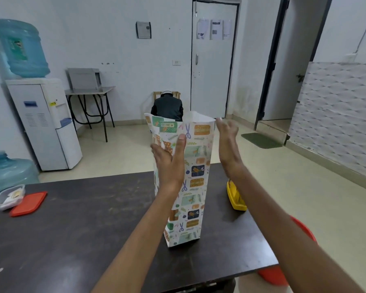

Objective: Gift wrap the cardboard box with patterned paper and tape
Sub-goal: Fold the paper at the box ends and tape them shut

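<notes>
A tall box wrapped in patterned paper (191,187) stands upright on the dark table (82,225). The paper rises past the box and its top end gapes, showing the white inner side. The cardboard itself is hidden. My left hand (170,163) lies flat against the left side of the wrap, thumb pressed on the front face. My right hand (227,142) hovers beside the upper right edge, fingers straight and apart, holding nothing. A yellow tape dispenser (236,196) sits on the table just right of the box, partly behind my right forearm.
A clear plastic container (7,197) and its red lid (29,204) lie at the table's far left. A red stool (283,271) stands off the table's right end. Beyond the table are a water dispenser (44,121), a spare water bottle (9,172) and a crouching person (167,106).
</notes>
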